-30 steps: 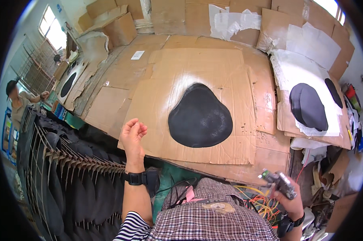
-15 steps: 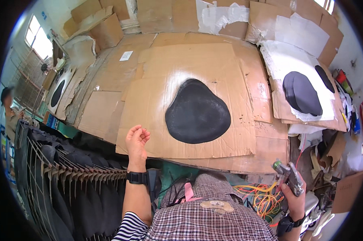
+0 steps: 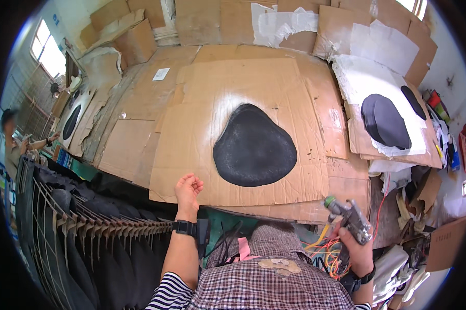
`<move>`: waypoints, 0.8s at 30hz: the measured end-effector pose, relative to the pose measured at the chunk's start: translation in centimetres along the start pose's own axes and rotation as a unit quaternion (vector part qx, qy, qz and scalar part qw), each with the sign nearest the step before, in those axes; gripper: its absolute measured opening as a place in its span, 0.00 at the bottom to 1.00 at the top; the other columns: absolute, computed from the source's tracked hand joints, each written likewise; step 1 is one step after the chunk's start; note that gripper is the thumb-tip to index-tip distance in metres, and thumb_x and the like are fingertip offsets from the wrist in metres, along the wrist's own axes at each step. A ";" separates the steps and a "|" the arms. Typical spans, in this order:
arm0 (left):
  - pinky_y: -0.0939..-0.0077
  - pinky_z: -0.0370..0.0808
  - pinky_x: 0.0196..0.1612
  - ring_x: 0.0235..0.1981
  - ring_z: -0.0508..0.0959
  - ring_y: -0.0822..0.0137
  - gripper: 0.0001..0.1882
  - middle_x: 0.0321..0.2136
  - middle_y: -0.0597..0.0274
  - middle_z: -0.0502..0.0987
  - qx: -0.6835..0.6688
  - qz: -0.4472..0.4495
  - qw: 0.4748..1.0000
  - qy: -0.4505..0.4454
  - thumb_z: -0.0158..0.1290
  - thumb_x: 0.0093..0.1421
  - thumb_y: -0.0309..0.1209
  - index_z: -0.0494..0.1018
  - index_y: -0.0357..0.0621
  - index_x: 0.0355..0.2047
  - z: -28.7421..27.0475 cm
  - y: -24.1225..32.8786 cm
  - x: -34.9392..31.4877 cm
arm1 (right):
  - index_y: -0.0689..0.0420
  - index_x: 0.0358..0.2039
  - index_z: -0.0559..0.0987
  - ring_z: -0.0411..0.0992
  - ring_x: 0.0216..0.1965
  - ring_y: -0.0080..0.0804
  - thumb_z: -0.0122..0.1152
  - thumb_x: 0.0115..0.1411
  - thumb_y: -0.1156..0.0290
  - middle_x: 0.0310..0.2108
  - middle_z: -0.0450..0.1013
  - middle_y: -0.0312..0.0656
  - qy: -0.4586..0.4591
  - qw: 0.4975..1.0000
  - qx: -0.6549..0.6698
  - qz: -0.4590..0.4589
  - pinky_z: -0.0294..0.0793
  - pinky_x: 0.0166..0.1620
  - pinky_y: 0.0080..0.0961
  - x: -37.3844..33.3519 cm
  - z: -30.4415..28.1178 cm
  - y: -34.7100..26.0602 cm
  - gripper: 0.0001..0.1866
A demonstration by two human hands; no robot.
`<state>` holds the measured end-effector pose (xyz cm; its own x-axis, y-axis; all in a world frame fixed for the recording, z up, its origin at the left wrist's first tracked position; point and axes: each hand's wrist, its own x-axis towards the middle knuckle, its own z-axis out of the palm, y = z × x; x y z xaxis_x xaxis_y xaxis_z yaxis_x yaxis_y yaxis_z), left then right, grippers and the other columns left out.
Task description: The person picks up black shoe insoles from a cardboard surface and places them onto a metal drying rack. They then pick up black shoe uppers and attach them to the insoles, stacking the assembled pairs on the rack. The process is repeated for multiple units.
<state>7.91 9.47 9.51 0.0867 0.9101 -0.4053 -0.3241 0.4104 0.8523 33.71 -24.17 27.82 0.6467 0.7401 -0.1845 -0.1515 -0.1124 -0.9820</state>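
A rounded, three-cornered black sheet piece lies flat on the brown cardboard in front of me. My right hand grips a metal spray gun near the table's front right edge, its green-tipped end pointing up and left toward the black piece. A yellow hose hangs below the gun. Over the cardboard's front left edge is my left hand, fingers curled in and close together, with nothing seen in them. It does not touch the black piece.
At the right, oval black pieces lie on a white-covered board. A rack hung with many dark pieces stands at the lower left. Tangled orange hoses lie near my right arm. Another person is at the far left.
My right hand has brought the spray gun left and slightly up, nearer the black piece. My left hand has shifted right and a little down. The other person's arm now reaches out.
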 end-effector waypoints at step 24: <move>0.75 0.73 0.27 0.24 0.76 0.70 0.08 0.24 0.62 0.77 0.432 0.039 0.901 0.024 0.51 0.53 0.25 0.76 0.40 0.33 -1.1 -13.3 7.4 | 0.66 0.51 0.70 0.72 0.31 0.24 0.66 0.52 0.74 0.31 0.73 0.38 -0.034 0.999 -0.036 -0.018 0.73 0.37 0.22 0.8 -2.7 -3.2 0.26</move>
<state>11.77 10.66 -5.16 0.0468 0.9428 -0.3300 0.5286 0.2569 0.8090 36.71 -25.01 30.74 0.5972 0.7881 -0.1490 -0.0737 -0.1311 -0.9886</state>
